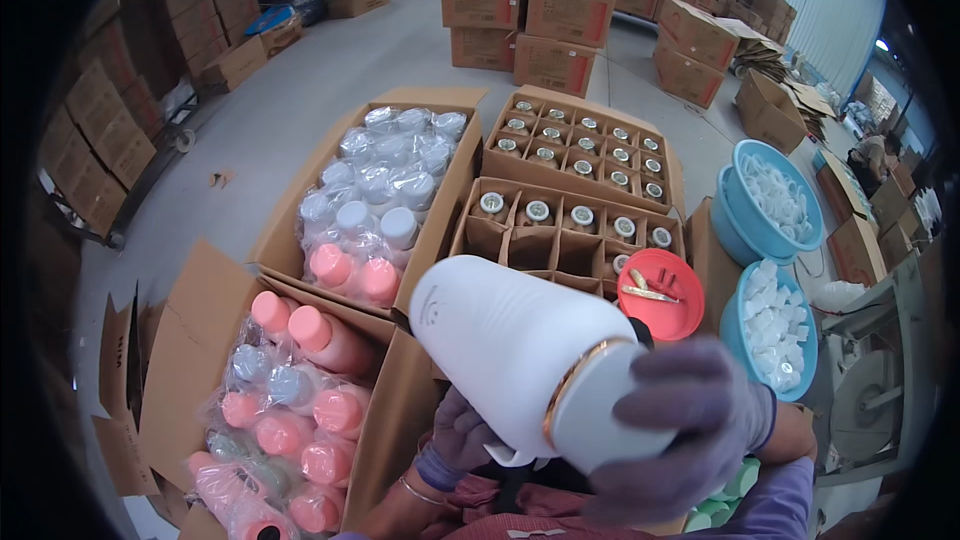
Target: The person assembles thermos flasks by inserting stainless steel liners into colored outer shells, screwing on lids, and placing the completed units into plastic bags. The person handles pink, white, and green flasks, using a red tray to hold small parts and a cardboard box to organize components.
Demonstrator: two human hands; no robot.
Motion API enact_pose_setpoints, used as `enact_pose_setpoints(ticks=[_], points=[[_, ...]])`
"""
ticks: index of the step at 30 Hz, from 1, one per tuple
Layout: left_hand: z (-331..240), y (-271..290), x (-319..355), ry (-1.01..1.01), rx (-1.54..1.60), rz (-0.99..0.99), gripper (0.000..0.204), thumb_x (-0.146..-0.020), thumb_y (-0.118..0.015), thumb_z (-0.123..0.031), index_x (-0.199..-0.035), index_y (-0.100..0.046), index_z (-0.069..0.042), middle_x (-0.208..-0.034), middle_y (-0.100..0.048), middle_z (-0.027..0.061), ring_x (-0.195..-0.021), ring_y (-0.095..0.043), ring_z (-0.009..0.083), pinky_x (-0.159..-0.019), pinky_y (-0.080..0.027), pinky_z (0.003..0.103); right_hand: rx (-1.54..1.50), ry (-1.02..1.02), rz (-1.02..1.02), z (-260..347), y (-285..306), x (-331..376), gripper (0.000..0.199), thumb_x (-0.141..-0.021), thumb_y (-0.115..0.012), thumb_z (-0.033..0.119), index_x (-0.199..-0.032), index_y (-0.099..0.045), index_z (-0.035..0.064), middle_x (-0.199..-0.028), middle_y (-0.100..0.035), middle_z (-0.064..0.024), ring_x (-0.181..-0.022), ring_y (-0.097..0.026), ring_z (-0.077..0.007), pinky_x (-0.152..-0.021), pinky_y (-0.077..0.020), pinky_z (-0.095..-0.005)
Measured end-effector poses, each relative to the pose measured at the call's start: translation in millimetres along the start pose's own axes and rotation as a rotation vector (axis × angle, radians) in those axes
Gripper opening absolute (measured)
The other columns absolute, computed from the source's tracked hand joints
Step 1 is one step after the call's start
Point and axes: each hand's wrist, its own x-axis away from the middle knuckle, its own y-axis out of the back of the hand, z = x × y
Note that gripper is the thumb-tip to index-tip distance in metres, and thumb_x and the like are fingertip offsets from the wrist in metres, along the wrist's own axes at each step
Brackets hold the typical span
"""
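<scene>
A white thermos flask point(500, 340) with a gold ring and a pale grey lid point(595, 415) lies tilted across the view in front of me. My right hand point(700, 420), in a purple-grey glove, is closed around the lid end. Under the body, my gloved left hand point(460, 435) has its fingers curled against the flask, beside a white handle loop point(510, 456); its fingertips are partly hidden. A red round dish point(685, 315) with small metal tools sits just beyond the lid.
Cartons hold plastic-wrapped pale flasks point(375, 185), pink-lidded bottles point(325, 340) and bottles in divided cells point(535, 212). Blue basins of translucent rings point(730, 230) and white pieces point(733, 335) stand right. Green parts point(735, 485) lie below my right arm. Stacked boxes point(565, 15) stand behind.
</scene>
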Motion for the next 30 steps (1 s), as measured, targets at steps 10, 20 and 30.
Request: enact_pose_setpoints(ticks=[10, 20, 30], points=[[-21, -28, -23, -0.144, -0.274, 0.304, 0.031, -0.107, -0.043, -0.023, -0.126, -0.051, 0.001, -0.105, -0.062, 0.0107, -0.106, -0.06, 0.0273, -0.096, -0.055, 0.055, -0.369, -1.023, -0.097, -48, -28, 100, 0.092, -0.092, -0.058, 0.058, -0.158, -0.014, 0.0112, -0.157, -0.029, -0.0209, -0.136, -0.044, -0.0359, -0.111, -0.0385, -0.0456], [-52, -59, -58, -0.739, -2.063, 0.827, 0.053, -0.093, -0.055, -0.02, -0.145, -0.047, -0.012, -0.115, -0.056, 0.008, -0.123, -0.052, 0.026, -0.111, -0.037, 0.053, -1.236, -1.745, -0.168, -83, -34, 138, 0.051, -0.094, -0.061, 0.043, -0.125, -0.062, 0.0026, -0.113, -0.068, -0.0136, -0.102, -0.068, -0.0217, -0.093, -0.0533, -0.0341], [-147, -29, -64, -0.466, -1.751, 0.413, 0.032, -0.093, -0.065, -0.018, -0.122, -0.065, -0.006, -0.113, -0.068, 0.0106, -0.108, -0.065, 0.0242, -0.099, -0.049, 0.039, -0.734, -1.33, 0.473, -31, -61, 89, 0.035, -0.089, -0.064, 0.029, -0.117, -0.063, 0.0083, -0.111, -0.059, -0.011, -0.108, -0.058, -0.0248, -0.096, -0.0458, -0.0351]])
